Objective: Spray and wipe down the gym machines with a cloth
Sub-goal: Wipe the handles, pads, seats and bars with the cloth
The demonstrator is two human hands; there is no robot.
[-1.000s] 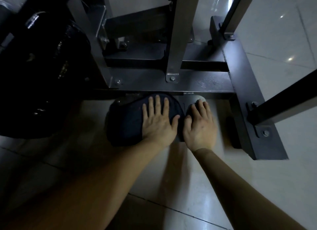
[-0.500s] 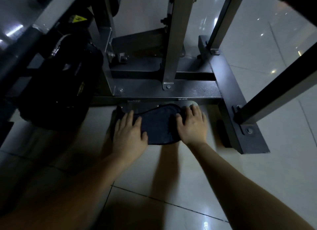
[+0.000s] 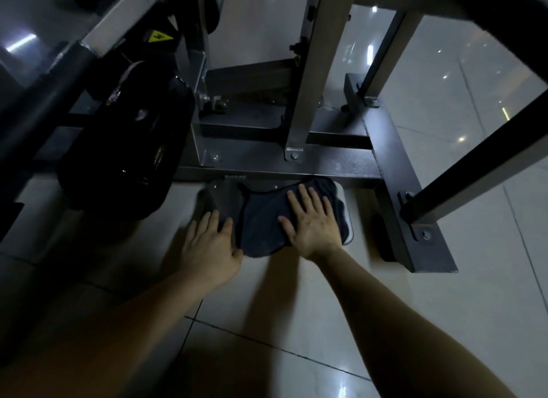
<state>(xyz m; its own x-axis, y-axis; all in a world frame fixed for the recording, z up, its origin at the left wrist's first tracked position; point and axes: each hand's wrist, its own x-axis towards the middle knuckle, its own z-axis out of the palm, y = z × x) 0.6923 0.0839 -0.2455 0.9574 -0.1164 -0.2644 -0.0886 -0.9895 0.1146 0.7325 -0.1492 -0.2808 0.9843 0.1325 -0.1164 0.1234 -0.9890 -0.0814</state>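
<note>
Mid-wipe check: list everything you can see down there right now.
cloth: one, dark, spread on the footplate just below the base beam
footplate: one, pale grey, low against the beam, mostly under the cloth
base beam: one, dark grey steel, across mid-frame
upright post: one, silver, bolted to the beam
black discs: count unclear, black, left of the beam
warning sticker: one, yellow, upper left
floor tiles: several, pale and glossy, foreground
left hand: one, flat beside the cloth's left edge
right hand: one, fingers straight, pressing the cloth
</note>
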